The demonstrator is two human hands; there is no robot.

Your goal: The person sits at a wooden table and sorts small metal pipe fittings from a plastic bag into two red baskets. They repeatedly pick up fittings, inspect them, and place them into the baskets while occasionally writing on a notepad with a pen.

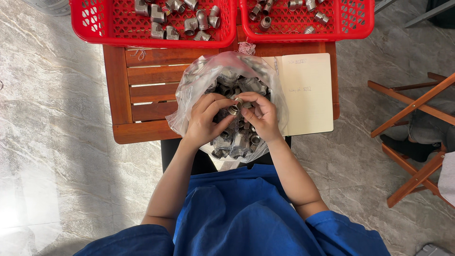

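Both hands meet over the open plastic bag of metal fittings. The left hand and right hand jointly pinch one small pipe fitting between their fingertips, its open bore facing the camera.

Just right of the fingers, an open notebook flat on the wooden tabletop. Beyond the fingers, two red baskets of metal fittings. Far right, folding wooden chairs on marble floor.
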